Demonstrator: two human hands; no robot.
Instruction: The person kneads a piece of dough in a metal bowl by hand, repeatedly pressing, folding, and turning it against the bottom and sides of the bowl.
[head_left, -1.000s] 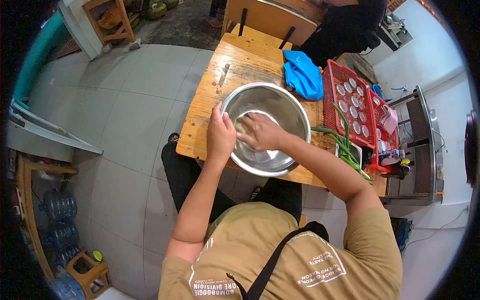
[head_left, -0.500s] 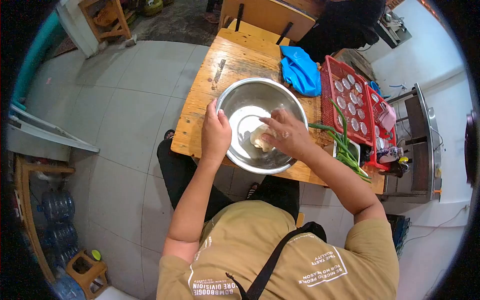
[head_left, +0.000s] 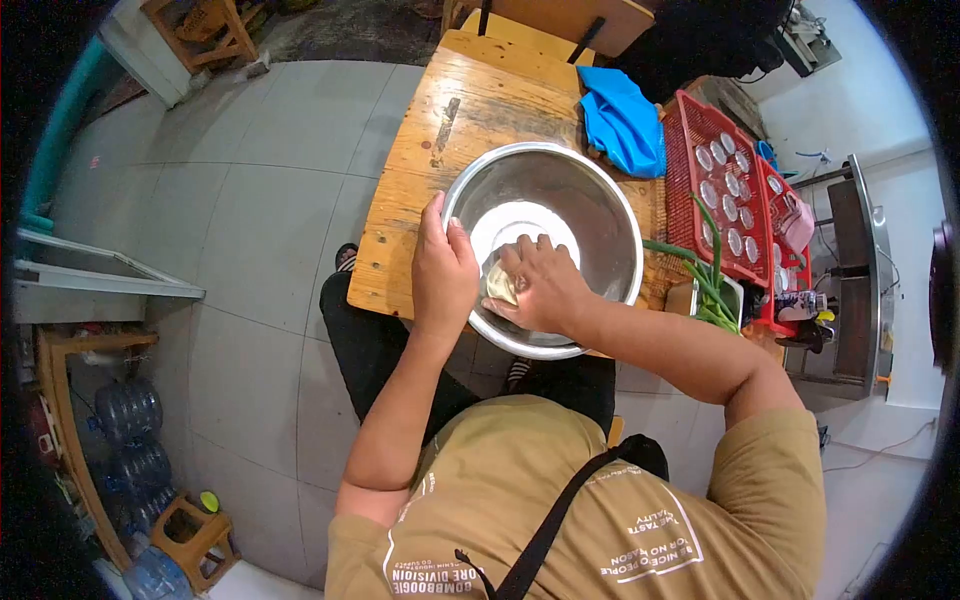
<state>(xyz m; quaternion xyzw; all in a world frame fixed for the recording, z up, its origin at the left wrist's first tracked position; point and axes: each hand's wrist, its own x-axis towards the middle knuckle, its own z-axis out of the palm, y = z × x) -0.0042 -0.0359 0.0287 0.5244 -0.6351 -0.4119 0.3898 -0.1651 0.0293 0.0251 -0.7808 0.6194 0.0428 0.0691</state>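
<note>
In the head view, one steel bowl (head_left: 610,215) is held over the near edge of the bench (head_left: 400,180), its mouth facing up. Its left rim is clamped by the left hand (head_left: 445,275). One lump of pale dough (head_left: 502,284) is contained in it, under the thumb side of the right hand (head_left: 540,288). The right hand is laid over the dough, fingers slightly apart and pointed away from the body; whether it is closed around the dough cannot be told. The dough's exposed part is stretched roughly away from the body; its full long axis is hidden.

To the right of the right hand, green onions (head_left: 712,290) are held in one metal tray (head_left: 683,298). Beyond, two red crates (head_left: 685,125) are seen, the larger filled with about a dozen clear cups (head_left: 732,185). One blue bag (head_left: 625,125) is placed beyond the bowl, ahead and right of the right hand.
</note>
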